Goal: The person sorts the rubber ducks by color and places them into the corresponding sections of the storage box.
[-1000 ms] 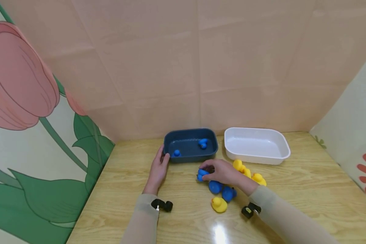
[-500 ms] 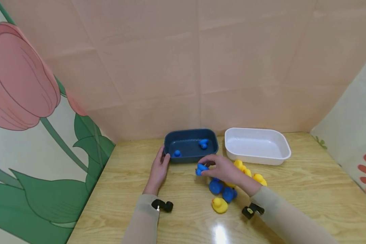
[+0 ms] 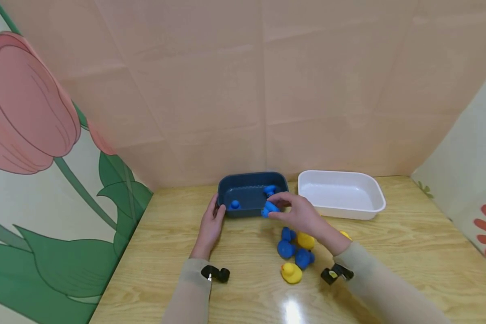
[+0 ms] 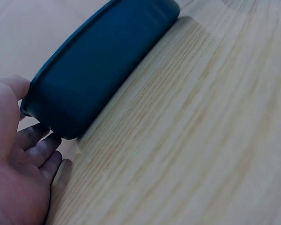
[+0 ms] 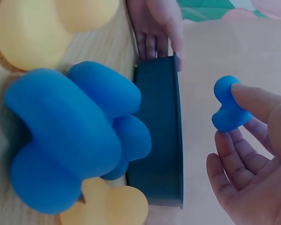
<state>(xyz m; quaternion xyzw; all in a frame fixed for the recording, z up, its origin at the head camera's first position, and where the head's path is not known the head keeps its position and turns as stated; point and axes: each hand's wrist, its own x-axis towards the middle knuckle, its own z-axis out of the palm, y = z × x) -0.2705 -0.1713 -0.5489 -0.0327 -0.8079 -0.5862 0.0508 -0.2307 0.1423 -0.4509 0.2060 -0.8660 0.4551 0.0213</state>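
My right hand (image 3: 301,217) pinches a small blue toy duck (image 3: 269,209) between thumb and fingers, raised near the front rim of the dark blue tray (image 3: 253,212). In the right wrist view the thumb presses this duck from above. My left hand (image 3: 209,228) holds the left end of the tray; in the left wrist view its thumb lies at the rim and its fingers at the end wall. Inside the tray are a blue duck (image 3: 235,204) at the left and another blue duck (image 3: 270,189) at the right, partly hidden by my right hand.
Blue ducks (image 3: 285,249) cluster on the table (image 3: 247,288) below my right hand, with a yellow duck (image 3: 305,241) among them and another yellow duck (image 3: 291,272) in front. More yellow ones are mostly hidden by my right arm. A white tray (image 3: 342,210) stands at the right.
My right hand has lifted the blue duck off the table and carried it up and away from me, to the tray's front rim. The left hand stays in place.
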